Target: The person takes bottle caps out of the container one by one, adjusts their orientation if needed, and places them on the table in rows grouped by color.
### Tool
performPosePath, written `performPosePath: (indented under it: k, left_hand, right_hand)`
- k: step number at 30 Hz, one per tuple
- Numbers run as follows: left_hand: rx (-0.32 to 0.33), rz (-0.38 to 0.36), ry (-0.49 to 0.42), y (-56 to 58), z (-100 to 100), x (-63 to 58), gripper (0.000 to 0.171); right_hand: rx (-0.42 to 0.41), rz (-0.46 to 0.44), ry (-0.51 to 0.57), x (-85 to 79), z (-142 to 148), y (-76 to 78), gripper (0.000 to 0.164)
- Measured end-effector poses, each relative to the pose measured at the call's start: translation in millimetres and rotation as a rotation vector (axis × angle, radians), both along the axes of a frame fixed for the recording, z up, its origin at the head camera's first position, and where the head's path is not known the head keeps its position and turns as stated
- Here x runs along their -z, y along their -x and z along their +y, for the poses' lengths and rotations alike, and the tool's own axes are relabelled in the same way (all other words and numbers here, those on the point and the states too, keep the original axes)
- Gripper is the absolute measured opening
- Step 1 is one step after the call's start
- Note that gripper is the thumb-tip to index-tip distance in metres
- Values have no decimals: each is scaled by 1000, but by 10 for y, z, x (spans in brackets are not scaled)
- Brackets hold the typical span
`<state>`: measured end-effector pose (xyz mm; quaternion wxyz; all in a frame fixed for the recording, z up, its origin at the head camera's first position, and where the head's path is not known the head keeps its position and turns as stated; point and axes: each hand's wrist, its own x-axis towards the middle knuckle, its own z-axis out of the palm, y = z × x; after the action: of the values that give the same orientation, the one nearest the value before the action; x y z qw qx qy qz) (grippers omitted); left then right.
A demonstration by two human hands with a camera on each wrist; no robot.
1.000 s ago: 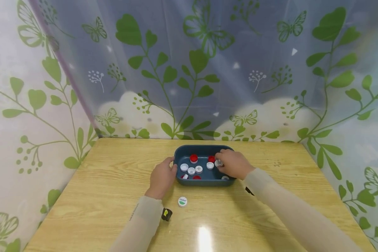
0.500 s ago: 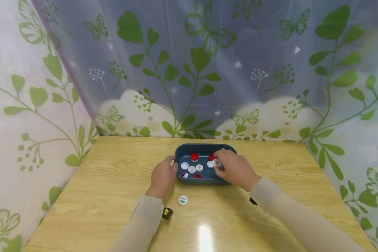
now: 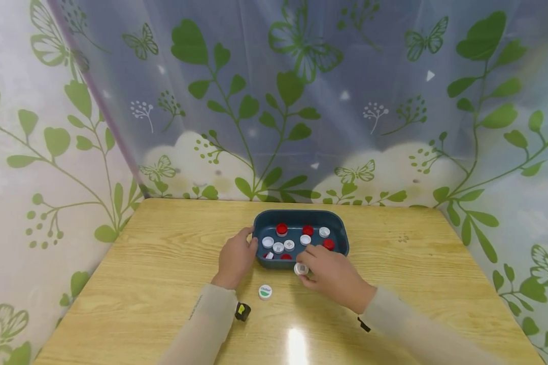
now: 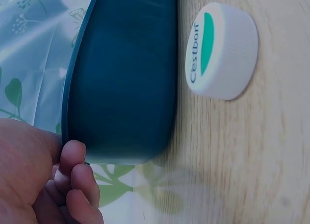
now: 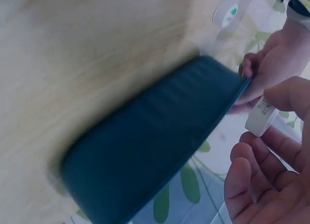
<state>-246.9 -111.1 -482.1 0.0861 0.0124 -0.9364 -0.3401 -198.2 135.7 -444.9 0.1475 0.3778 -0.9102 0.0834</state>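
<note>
My left hand [image 3: 235, 259] grips the left end of a dark blue tub [image 3: 280, 264], its thumb and fingers at the rim. Between thumb and fingers, my right hand [image 3: 335, 278] pinches a white bottle cap [image 3: 301, 268], held over the tub's front edge. In the right wrist view the cap [image 5: 260, 118] is tilted, with small print on its side. Inside the tub lie several white caps, such as one white cap [image 3: 267, 242], and several red caps, such as one red cap [image 3: 281, 229].
Another white bottle cap [image 3: 265, 292] with a green mark lies top up on the wooden table [image 3: 164, 263], in front of the tub. Its printed label reads "C'estbon" in the left wrist view. A leaf-patterned curtain [image 3: 237, 101] stands behind the table.
My right hand has lifted a white cap out of the tub and brought it toward me and left over the front edge. My left hand has stayed at the tub's left end.
</note>
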Motion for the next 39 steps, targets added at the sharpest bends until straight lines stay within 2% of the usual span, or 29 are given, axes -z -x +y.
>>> performPosePath:
  k: [6,13,16,28,39]
  left_hand:
    - [-5,4,-3,-13,-9,1,38]
    - [-8,-1,-2,-20,-17,20,38]
    - [-9,-6,-1,-21,-21,32,38]
    - [-28,-41,-34,-12,6,40,40]
    - [-25,-61,-72,-13,13,18,42]
  right_hand:
    - [-27,-73,-25,140,-120,-84,21]
    - [-26,-237,-58,336,-286,-71,14]
    - [-18,-277,-62,385,-353,-56,14]
    - [11,-298,-90,482,-444,-5,14]
    - [21,-317,-112,484,-488,38,17]
